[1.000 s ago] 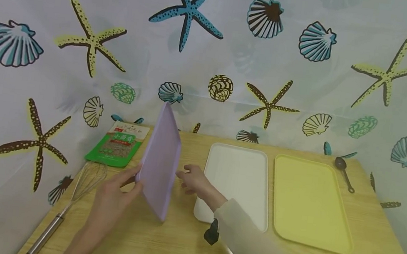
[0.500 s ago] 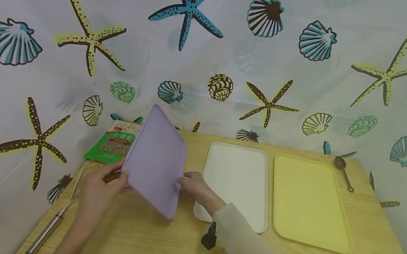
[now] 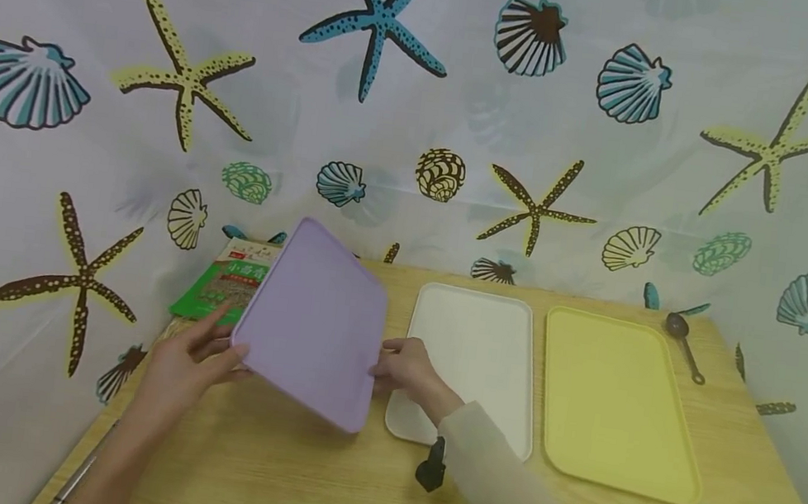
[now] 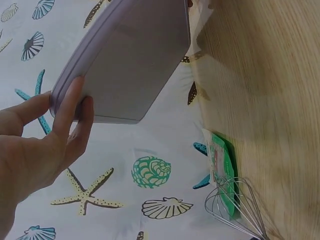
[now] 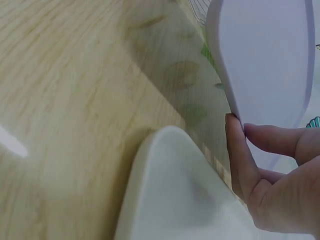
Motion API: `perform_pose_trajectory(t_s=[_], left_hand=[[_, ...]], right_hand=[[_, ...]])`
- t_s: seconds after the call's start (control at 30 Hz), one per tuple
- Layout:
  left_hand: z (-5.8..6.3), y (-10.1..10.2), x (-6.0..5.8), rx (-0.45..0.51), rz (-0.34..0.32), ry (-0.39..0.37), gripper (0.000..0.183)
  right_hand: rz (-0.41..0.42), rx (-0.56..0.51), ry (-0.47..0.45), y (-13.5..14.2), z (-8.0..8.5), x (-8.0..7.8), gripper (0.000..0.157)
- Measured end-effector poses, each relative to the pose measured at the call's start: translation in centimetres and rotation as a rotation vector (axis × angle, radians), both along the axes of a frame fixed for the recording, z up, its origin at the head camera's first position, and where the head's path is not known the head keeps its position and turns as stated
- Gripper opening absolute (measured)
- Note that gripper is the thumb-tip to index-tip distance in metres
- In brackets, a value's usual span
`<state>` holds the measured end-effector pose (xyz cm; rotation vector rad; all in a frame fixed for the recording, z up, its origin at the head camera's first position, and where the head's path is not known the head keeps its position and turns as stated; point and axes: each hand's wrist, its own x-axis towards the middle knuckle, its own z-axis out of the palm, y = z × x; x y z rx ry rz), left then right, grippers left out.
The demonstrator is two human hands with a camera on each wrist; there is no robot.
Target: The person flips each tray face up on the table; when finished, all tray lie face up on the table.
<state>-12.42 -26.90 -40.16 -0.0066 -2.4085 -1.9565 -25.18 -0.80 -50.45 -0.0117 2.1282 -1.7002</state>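
Note:
A purple rectangular tray [image 3: 317, 325] is held tilted above the wooden table, its left side higher than its right. My left hand [image 3: 185, 364] grips its near left edge, thumb on the upper face and fingers underneath. In the left wrist view those fingers [image 4: 75, 107] press against the tray's shaded underside [image 4: 135, 65]. My right hand [image 3: 409, 369] pinches the right edge between thumb and fingers, as the right wrist view shows at the tray's rim [image 5: 227, 85]. Right beside that hand lies a white tray [image 3: 470, 359].
A yellow tray [image 3: 619, 401] lies right of the white one, with a dark spoon [image 3: 681, 342] beyond it. Behind the purple tray is a green seed packet [image 3: 216, 285], partly covered. A wire whisk [image 4: 237, 205] lies at the table's left edge. A patterned curtain [image 3: 419, 121] hangs behind.
The purple tray has turned from nearly upright to a flatter tilt, its face now showing. My left hand has moved left with it. My right hand has taken hold of its right edge.

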Motion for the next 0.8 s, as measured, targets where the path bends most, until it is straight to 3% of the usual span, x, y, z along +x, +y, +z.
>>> perform_pose_trajectory(t_s=[0.23,0.5,0.67,0.8], left_hand=[[-0.6,-1.9,-0.8,-0.029,-0.144,-0.106,0.082],[-1.1,-3.4,-1.8,-0.045,-0.231,-0.174,0.078],[-2.0,-4.4,-2.9,-0.068,-0.256,-0.214,0.074],[-3.2,-5.0,-3.3,-0.047,-0.238,-0.262,0.069]], right_hand=[[-0.015,-0.114,-0.05,1.1,0.6,-0.7,0.056],[-0.043,-0.146,-0.048,2.0,1.1,-1.1,0.056],[-0.081,-0.147,-0.039,2.3,0.3,-1.4,0.058],[-0.089,-0.15,-0.05,2.4,-0.2,-1.6,0.059]])
